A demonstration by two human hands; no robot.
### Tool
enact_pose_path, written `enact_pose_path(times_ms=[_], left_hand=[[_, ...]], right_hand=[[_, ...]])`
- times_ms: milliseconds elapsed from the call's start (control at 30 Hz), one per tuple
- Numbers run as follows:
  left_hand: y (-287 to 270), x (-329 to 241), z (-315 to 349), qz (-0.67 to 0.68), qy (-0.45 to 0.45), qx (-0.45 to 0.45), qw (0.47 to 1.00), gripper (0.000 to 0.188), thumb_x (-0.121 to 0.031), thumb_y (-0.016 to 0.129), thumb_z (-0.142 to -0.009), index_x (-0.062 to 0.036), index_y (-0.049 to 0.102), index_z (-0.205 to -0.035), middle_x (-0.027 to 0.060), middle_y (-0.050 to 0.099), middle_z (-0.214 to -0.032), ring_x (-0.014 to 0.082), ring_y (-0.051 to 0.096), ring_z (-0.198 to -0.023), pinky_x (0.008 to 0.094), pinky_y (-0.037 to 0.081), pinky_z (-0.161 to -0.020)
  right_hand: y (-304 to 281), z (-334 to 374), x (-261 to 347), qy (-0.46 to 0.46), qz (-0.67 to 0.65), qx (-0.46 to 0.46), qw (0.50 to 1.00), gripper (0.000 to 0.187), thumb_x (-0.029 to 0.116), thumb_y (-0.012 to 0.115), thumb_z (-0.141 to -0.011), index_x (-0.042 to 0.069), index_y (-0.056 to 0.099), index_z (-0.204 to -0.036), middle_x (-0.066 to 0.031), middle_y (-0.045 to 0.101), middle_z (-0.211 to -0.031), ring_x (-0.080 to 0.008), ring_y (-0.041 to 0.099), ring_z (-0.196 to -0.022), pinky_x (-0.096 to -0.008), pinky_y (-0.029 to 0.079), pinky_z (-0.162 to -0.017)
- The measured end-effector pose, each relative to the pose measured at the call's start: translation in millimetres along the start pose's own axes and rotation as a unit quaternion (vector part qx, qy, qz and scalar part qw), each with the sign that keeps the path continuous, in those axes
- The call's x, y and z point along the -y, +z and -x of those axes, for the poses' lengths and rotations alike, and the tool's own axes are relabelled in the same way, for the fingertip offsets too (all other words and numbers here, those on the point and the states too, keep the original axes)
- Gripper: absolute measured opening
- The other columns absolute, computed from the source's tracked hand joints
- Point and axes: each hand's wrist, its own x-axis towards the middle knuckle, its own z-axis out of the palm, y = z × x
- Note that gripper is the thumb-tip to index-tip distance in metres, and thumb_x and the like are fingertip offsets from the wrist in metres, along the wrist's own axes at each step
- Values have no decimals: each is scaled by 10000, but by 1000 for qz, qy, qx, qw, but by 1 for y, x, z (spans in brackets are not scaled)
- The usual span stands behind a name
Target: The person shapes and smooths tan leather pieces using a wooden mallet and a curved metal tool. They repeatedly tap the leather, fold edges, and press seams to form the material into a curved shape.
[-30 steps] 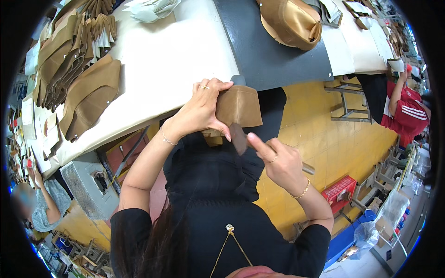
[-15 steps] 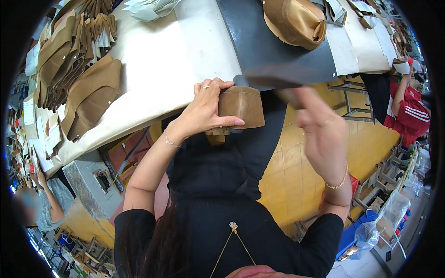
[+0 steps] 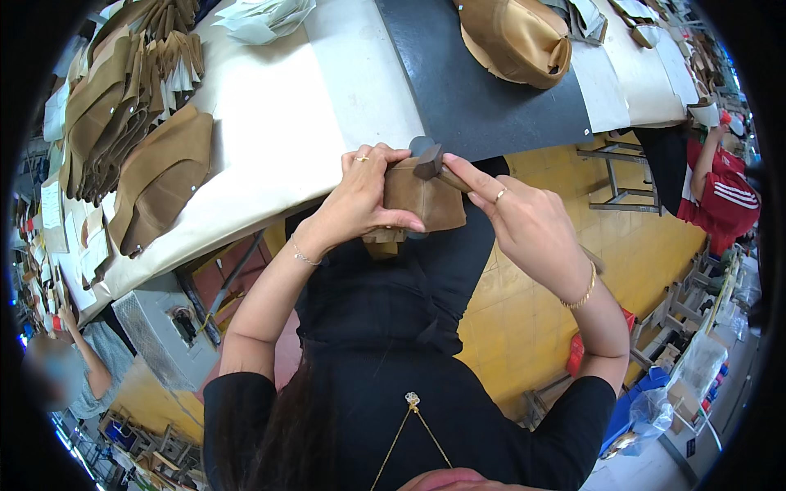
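A stitched brown leather shoe upper [image 3: 442, 206] sits in front of me at the table's front edge, with a seam down its middle. My left hand [image 3: 356, 195] is closed on its left side, thumb across the front and fingers over the top. In my right hand [image 3: 528, 225] is a hammer [image 3: 427, 162], gripped by its wooden handle. The hammer's dark head rests at the upper edge of the leather, by the seam. Behind the head, part of a grey-blue support [image 3: 421, 146] shows; the rest is hidden by the leather.
Stacked brown leather pieces [image 3: 98, 123] lie at the table's left, with one larger piece [image 3: 168, 180] nearer me. White sheets [image 3: 266, 18] sit at the back. A dark mat [image 3: 483, 114] bears another brown upper [image 3: 520, 45]. Co-workers are at far left and right [image 3: 712, 192].
The hammer, blurred and raised to the right before, has come down and left onto the leather's top edge with my right hand. My left hand keeps its hold.
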Motion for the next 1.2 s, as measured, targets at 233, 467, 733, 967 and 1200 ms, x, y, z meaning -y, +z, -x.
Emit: enact_pose_path(times_ms=[233, 467, 733, 967, 1200], left_hand=[[-2, 2, 3, 14, -33, 46, 998, 1113, -655, 775, -537, -27, 398, -1375, 143, 487, -1235, 311, 461, -1168, 407, 302, -1046], [-1, 3, 2, 4, -6, 10, 1000, 1101, -704, 731, -533, 35, 473, -1308, 113, 521, -1145, 276, 494, -1072, 392, 332, -978], [-5, 4, 3, 18, -13, 27, 999, 1109, -699, 741, -543, 38, 460, -1322, 128, 526, -1164, 291, 499, -1082, 398, 319, -1013], [-9, 7, 0, 41, -35, 68, 996, 1111, -683, 768, -538, 50, 457, -1314, 148, 526, -1167, 310, 497, -1112, 402, 328, -1015], [-15, 4, -7, 22, -4, 85, 996, 1099, -616, 835, -547, 41, 438, -1333, 163, 527, -1203, 321, 505, -1144, 406, 333, -1020]], right_hand=[[21, 18, -2, -23, -62, -108, 992, 545, 92, 647, -906, 220, 537, -1425, -78, 573, -733, -261, 582, -603, -377, 498, -550], [22, 40, 14, -4, -121, -176, 977, 576, 116, 670, -895, 248, 528, -1437, -61, 515, -703, -234, 544, -534, -354, 469, -502], [26, 37, 21, -63, -62, -225, 970, 651, 75, 692, -845, 266, 525, -1444, -55, 505, -683, -206, 565, -536, -339, 463, -482], [-11, 15, 43, -50, 80, -100, 991, 601, 86, 629, -840, 279, 565, -1406, -40, 520, -688, -213, 575, -499, -332, 476, -461], [10, 21, 33, -66, 169, -47, 982, 684, 44, 623, -787, 295, 558, -1419, -27, 436, -675, -176, 513, -478, -306, 439, -438]])
